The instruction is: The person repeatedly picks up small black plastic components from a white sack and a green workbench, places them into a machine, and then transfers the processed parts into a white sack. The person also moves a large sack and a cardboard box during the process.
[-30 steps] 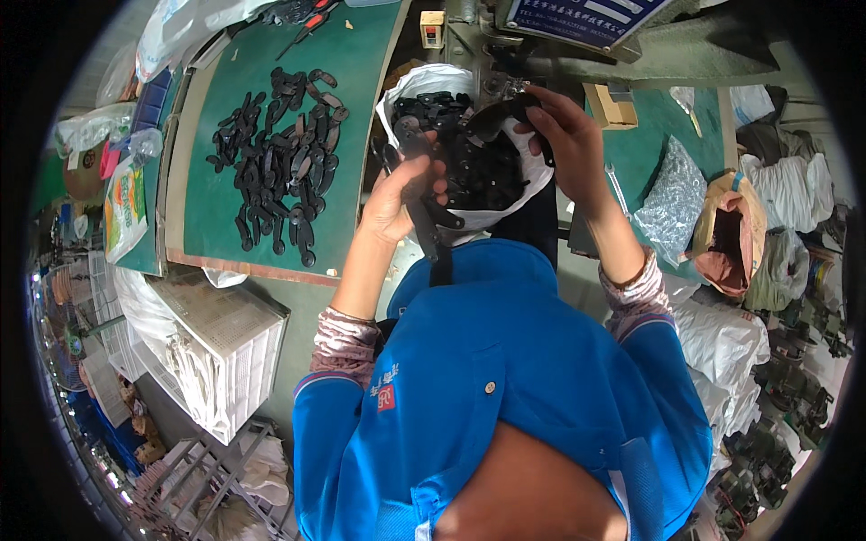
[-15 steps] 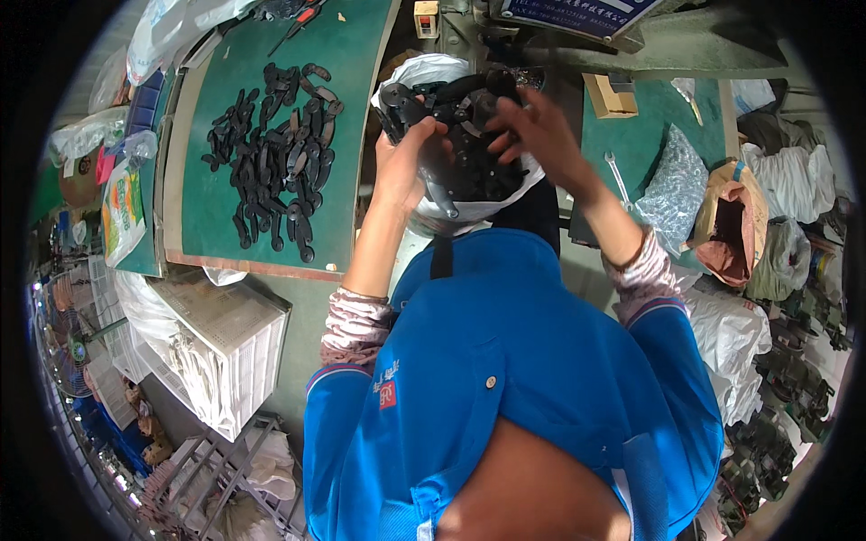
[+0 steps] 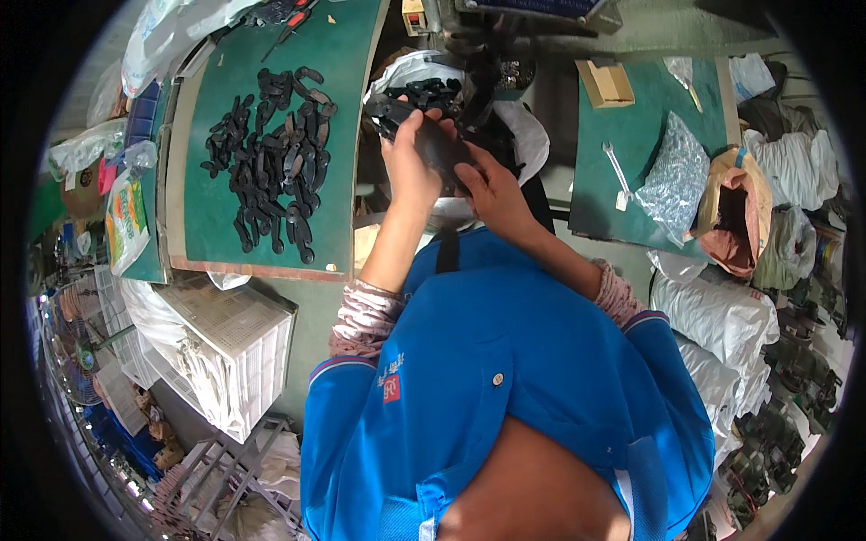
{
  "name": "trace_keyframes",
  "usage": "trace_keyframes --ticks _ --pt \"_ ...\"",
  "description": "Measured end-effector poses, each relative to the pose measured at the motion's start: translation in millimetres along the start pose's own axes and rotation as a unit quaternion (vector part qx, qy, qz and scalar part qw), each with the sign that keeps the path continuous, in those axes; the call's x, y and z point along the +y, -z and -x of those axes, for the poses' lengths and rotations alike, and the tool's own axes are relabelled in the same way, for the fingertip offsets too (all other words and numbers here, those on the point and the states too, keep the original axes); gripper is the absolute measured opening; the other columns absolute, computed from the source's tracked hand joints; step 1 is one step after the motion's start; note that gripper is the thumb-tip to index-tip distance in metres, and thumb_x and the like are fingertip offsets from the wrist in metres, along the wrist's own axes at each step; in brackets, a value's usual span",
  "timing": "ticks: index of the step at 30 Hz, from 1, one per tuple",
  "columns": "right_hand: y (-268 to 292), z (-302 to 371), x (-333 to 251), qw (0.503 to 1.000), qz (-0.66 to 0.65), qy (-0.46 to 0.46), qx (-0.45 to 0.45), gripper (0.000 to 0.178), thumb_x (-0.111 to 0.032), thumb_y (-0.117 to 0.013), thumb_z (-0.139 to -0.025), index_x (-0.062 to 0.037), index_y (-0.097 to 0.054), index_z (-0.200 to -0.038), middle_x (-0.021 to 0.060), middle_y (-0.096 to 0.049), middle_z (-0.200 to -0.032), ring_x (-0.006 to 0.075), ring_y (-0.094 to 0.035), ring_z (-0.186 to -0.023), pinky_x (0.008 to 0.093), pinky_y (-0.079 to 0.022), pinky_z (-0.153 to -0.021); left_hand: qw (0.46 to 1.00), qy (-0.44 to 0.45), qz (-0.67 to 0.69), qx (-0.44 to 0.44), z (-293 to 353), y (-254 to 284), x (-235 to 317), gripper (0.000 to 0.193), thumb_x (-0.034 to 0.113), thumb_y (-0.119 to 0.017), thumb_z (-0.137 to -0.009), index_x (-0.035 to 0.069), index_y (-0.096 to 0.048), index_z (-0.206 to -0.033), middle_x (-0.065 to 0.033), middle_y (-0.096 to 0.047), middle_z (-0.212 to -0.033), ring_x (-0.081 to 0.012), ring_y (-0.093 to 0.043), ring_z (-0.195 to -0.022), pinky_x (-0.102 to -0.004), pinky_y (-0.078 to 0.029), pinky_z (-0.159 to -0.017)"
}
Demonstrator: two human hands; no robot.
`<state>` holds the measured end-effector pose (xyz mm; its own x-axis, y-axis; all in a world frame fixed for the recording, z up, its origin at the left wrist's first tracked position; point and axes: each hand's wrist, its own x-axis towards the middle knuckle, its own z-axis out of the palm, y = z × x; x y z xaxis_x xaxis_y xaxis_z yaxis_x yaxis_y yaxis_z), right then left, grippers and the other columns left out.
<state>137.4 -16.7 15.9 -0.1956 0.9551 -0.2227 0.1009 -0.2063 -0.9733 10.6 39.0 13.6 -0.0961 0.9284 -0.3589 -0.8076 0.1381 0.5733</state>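
Note:
My left hand (image 3: 413, 171) is closed around dark, elongated black parts (image 3: 442, 151), one end of which sticks out past the thumb at the upper left. My right hand (image 3: 494, 191) grips the lower end of the same black parts. Motion blur and my fingers hide how many there are. Just beyond both hands stands a white bag (image 3: 534, 142), its mouth spread, with loose black parts (image 3: 424, 94) inside. On the green table (image 3: 203, 230) at left lies a pile of similar curved black parts (image 3: 271, 153).
A red-handled screwdriver (image 3: 289, 32) lies at the left table's far end. On the right-hand green table (image 3: 600, 212) are a wrench (image 3: 615, 167), a small open cardboard box (image 3: 606, 86) and a clear bag of small pieces (image 3: 675, 180). Dark machinery (image 3: 483, 72) rises beyond the white bag.
My right hand has come out of the bag, down and left, to join my left hand on the black parts. My left hand has drawn slightly nearer to me.

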Motion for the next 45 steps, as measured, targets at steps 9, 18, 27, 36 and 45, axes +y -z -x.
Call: trace_keyframes --ticks 9,18,27,36,45 --pt "12 28 13 0.998 -0.035 0.012 0.052 0.041 -0.033 -0.041 -0.100 -0.0056 -0.044 -0.130 0.0038 -0.057 -0.075 0.0029 -0.043 -0.052 0.0182 -0.034 -0.042 0.999 0.037 0.033 0.017 -16 44 30 0.021 0.016 -0.058 -0.087 0.009 -0.051 -0.105 -0.0096 -0.062 -0.084 -0.0228 -0.063 -0.074 -0.0387 -0.056 -0.075" --pt "5 -3 21 0.986 0.105 0.112 0.062 0.035 -0.030 -0.041 -0.100 -0.0082 -0.046 -0.126 0.0038 -0.059 -0.072 0.0039 -0.047 -0.047 0.0183 -0.037 -0.041 0.978 0.111 -0.092 -0.149 37 42 -3 0.040 0.003 -0.065 -0.084 0.007 -0.052 -0.121 -0.0058 -0.062 -0.109 -0.0186 -0.062 -0.093 -0.0321 -0.054 -0.073" --pt "18 -6 -13 0.972 0.219 0.083 0.029 0.033 -0.029 -0.057 -0.090 -0.0046 -0.055 -0.113 0.0200 -0.063 -0.073 0.0327 -0.065 -0.064 0.0380 -0.048 -0.055 0.978 0.094 -0.092 -0.162 33 41 -1 0.043 -0.003 -0.061 -0.083 0.008 -0.052 -0.124 -0.0079 -0.061 -0.112 -0.0198 -0.059 -0.101 -0.0339 -0.052 -0.084" --pt "42 6 -10 0.988 0.058 0.132 0.060 0.027 -0.022 -0.050 -0.097 -0.0056 -0.058 -0.118 -0.0006 -0.060 -0.075 0.0046 -0.050 -0.062 0.0196 -0.040 -0.054 0.974 0.153 -0.073 -0.153 31 48 4 0.035 -0.005 -0.062 -0.078 0.004 -0.059 -0.112 -0.0073 -0.065 -0.103 -0.0201 -0.062 -0.096 -0.0306 -0.048 -0.087" --pt "35 -2 -32 0.989 0.043 0.137 0.039 0.029 -0.020 -0.048 -0.097 -0.0089 -0.057 -0.122 0.0044 -0.058 -0.083 0.0104 -0.054 -0.076 0.0263 -0.046 -0.066 0.961 0.151 -0.093 -0.210 38 22 4 0.042 -0.009 -0.061 -0.077 0.002 -0.056 -0.117 -0.0104 -0.063 -0.111 -0.0197 -0.060 -0.103 -0.0331 -0.048 -0.091"
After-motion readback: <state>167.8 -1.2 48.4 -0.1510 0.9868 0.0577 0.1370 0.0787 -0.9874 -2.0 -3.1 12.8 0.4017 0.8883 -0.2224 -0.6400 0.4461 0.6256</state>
